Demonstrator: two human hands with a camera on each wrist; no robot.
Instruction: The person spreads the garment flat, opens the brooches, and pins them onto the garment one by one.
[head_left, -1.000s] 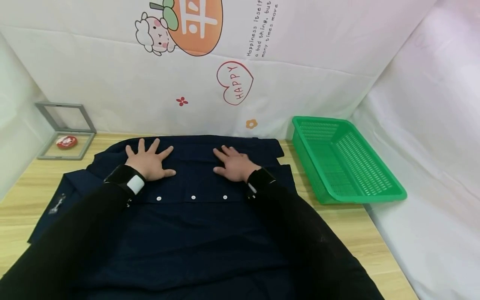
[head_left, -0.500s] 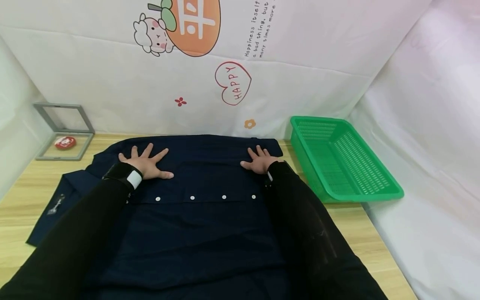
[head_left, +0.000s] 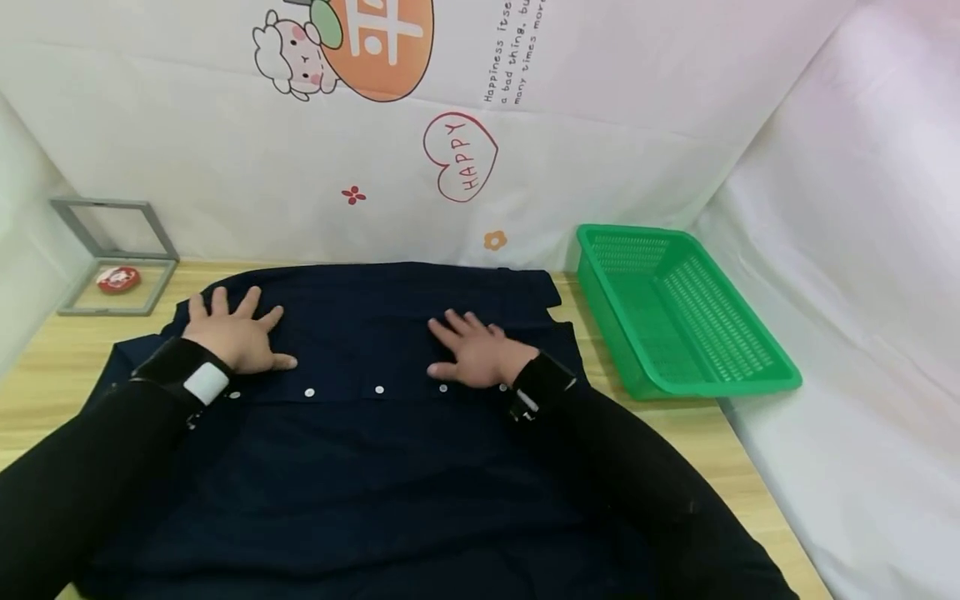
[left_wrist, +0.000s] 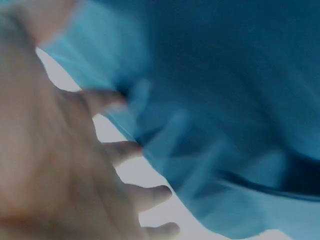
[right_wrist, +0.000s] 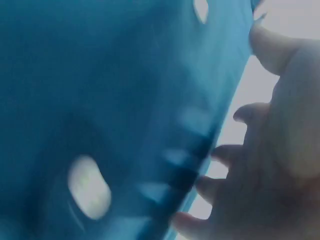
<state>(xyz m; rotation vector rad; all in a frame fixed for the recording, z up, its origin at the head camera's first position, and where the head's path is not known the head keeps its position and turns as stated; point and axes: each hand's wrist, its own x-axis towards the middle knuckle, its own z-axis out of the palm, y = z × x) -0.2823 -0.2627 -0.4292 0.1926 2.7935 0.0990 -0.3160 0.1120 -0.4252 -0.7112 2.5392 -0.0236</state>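
Note:
A dark navy buttoned shirt [head_left: 360, 467] lies spread over the table, with a row of white buttons [head_left: 379, 390] across its middle. Fingers spread, my left hand [head_left: 236, 335] is over the shirt's upper left part. My right hand [head_left: 480, 354] is over the cloth right of centre, beside a button, its fingers extended. In the left wrist view the spread fingers [left_wrist: 150, 196] stand against the cloth, which looks blue there. The right wrist view shows a blurred button [right_wrist: 89, 187] near the fingers. Neither hand grips anything; whether the palms press the cloth cannot be told.
A green plastic basket [head_left: 690, 308] stands on the right of the wooden table [head_left: 750, 475]. At the far left is a grey hinged frame [head_left: 153, 292] with a small red object [head_left: 118, 280] on it. A white printed sheet [head_left: 247, 183] hangs behind.
My left hand has slid left over the shirt. My right hand moved right, then came back left and slightly nearer. The head view has shifted a little.

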